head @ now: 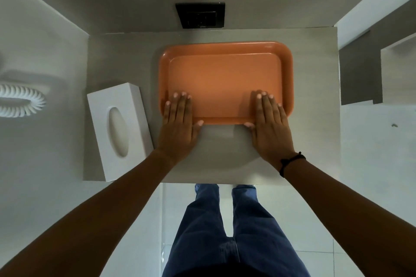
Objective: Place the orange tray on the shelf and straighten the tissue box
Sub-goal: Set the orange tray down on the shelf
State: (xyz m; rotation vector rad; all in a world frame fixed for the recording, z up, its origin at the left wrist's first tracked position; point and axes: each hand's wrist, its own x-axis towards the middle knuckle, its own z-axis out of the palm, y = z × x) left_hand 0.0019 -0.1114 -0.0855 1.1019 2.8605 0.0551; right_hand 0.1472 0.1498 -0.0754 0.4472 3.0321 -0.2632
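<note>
The orange tray (225,74) lies flat on the grey shelf (315,130), toward its back and right. My left hand (179,123) rests on the tray's near left corner, fingers flat on the inside and thumb along the near rim. My right hand (270,123) lies the same way on the near right corner. Both hands press on the tray rather than wrap around it. The white tissue box (119,130) sits at the shelf's left side, turned slightly askew, its near end reaching the front edge.
A black flush plate (200,15) is set in the wall behind the shelf. A white coiled hose (20,102) hangs at the far left. White tiled walls flank the shelf. My legs in blue jeans (225,231) stand below the shelf's front edge.
</note>
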